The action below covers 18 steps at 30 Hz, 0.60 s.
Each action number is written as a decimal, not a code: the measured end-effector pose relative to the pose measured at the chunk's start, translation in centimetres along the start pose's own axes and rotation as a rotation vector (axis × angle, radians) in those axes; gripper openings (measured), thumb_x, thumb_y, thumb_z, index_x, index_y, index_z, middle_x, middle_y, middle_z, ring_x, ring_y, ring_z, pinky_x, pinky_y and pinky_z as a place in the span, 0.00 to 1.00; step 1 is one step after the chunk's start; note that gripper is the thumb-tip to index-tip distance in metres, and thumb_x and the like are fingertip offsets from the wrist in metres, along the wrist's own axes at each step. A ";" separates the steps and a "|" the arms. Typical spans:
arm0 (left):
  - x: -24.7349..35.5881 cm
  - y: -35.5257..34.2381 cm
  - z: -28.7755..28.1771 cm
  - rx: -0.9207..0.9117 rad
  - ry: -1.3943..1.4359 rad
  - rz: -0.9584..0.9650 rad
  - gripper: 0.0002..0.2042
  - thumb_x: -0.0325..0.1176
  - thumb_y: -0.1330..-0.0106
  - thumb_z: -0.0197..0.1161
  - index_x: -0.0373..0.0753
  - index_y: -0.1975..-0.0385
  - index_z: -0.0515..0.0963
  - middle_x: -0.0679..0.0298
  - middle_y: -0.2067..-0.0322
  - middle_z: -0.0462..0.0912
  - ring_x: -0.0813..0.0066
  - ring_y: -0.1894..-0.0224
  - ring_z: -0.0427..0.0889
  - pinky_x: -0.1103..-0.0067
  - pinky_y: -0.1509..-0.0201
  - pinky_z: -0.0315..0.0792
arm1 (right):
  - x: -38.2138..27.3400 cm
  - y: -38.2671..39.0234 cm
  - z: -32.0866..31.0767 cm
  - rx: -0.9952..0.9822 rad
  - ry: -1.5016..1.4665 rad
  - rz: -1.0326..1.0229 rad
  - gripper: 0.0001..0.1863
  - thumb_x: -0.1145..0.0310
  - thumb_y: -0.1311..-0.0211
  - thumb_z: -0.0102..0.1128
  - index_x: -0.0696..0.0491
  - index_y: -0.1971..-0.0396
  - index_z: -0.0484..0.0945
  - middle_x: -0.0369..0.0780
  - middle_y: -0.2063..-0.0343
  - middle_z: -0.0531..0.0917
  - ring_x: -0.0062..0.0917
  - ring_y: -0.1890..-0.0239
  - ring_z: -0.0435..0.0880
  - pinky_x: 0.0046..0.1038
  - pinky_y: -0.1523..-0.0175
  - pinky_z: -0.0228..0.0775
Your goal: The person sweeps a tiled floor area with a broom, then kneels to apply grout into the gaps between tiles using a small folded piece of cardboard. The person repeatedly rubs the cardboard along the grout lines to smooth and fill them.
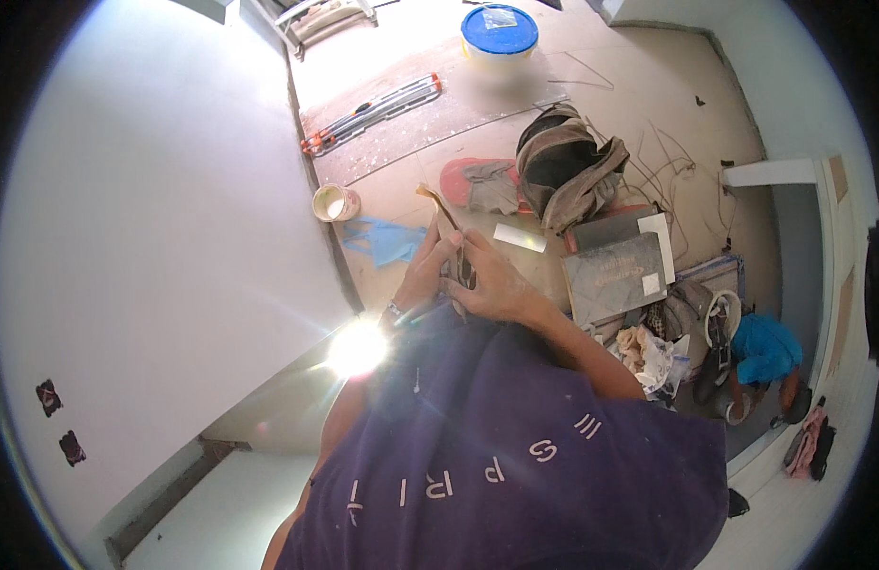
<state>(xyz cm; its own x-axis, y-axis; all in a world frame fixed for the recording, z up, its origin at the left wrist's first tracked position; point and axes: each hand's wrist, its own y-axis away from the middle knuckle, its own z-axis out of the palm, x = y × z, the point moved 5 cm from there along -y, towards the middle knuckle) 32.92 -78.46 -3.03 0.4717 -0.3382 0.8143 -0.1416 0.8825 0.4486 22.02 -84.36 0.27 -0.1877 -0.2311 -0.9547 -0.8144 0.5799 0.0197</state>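
tan sheet (pixel 438 205), pinched by left hand (pixel 423 276) and right hand (pixel 497 284), looks already bent, its handling apparently unfinished.

Brightly lit, starburst glare (pixel 357 350) left of centre, washed-out floor (pixel 401 47) up top, blur below bucket (pixel 501 33), bowed edges

Pale lettering on a shirt, faint marks on a flat item.
We see large, widely spaced pale capitals (pixel 439 486) arcing across the wearer's dark purple shirt (pixel 553 380); small reddish lettering (pixel 623 272) on a flat grey rectangular item (pixel 601 290) is too faint for us to read, as is any print on its white square patch (pixel 652 284).
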 end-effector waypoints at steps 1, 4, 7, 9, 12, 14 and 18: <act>-0.1 -0.3 -0.5 0.042 0.016 -0.082 0.27 0.50 0.28 0.53 0.40 0.37 0.64 0.64 0.50 0.76 0.74 0.48 0.77 0.77 0.48 0.75 | 0.1 -0.5 -0.1 -0.056 -0.022 0.011 0.33 0.58 0.40 0.68 0.61 0.41 0.68 0.51 0.49 0.72 0.46 0.50 0.76 0.41 0.46 0.70; 0.3 -1.6 -1.3 -0.028 0.022 -0.146 0.28 0.50 0.28 0.53 0.37 0.37 0.65 0.61 0.46 0.75 0.71 0.47 0.78 0.76 0.48 0.76 | 0.1 -1.6 -1.0 -0.102 0.069 -0.019 0.37 0.54 0.40 0.69 0.60 0.38 0.66 0.49 0.45 0.70 0.43 0.47 0.76 0.40 0.44 0.70; 0.5 -3.4 -2.0 -0.150 0.013 -0.234 0.28 0.48 0.29 0.53 0.35 0.36 0.64 0.58 0.43 0.74 0.67 0.44 0.77 0.72 0.44 0.75 | 0.8 -2.9 -1.9 -0.107 0.165 -0.025 0.37 0.54 0.39 0.69 0.59 0.37 0.66 0.48 0.43 0.68 0.40 0.47 0.76 0.37 0.44 0.72; 1.1 -4.8 -2.5 -0.131 0.131 -0.216 0.28 0.46 0.29 0.53 0.34 0.36 0.64 0.56 0.41 0.74 0.65 0.42 0.77 0.69 0.41 0.73 | 1.9 -4.2 -2.3 -0.135 0.094 0.047 0.34 0.55 0.36 0.67 0.59 0.37 0.67 0.48 0.41 0.68 0.36 0.46 0.77 0.33 0.46 0.74; 2.8 -7.0 -4.0 0.020 0.378 -0.141 0.28 0.42 0.29 0.52 0.31 0.35 0.62 0.54 0.40 0.74 0.62 0.39 0.75 0.67 0.34 0.69 | 4.3 -7.0 -3.2 -0.101 -0.129 0.205 0.30 0.59 0.33 0.64 0.60 0.38 0.68 0.47 0.40 0.69 0.27 0.46 0.77 0.28 0.49 0.75; 4.3 -8.8 -6.2 0.108 0.409 -0.199 0.27 0.40 0.29 0.51 0.31 0.34 0.62 0.53 0.38 0.72 0.59 0.35 0.73 0.64 0.29 0.64 | 6.3 -9.3 -4.2 0.021 -0.195 0.362 0.28 0.62 0.31 0.63 0.61 0.38 0.68 0.45 0.41 0.71 0.22 0.47 0.76 0.25 0.51 0.75; 8.6 -13.2 -11.1 0.018 0.451 -0.175 0.27 0.39 0.29 0.52 0.30 0.34 0.61 0.51 0.39 0.73 0.59 0.38 0.75 0.64 0.32 0.70 | 7.9 -15.8 -6.5 0.277 -0.542 0.271 0.23 0.63 0.34 0.63 0.61 0.45 0.74 0.47 0.50 0.81 0.30 0.51 0.81 0.30 0.49 0.74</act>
<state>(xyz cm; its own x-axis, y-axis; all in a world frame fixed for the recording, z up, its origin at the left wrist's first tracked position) 48.48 -89.43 -6.07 0.8198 -0.3023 0.4864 -0.0392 0.8178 0.5742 29.84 -100.36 -5.63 -0.0040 0.3348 -0.9423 -0.5929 0.7580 0.2719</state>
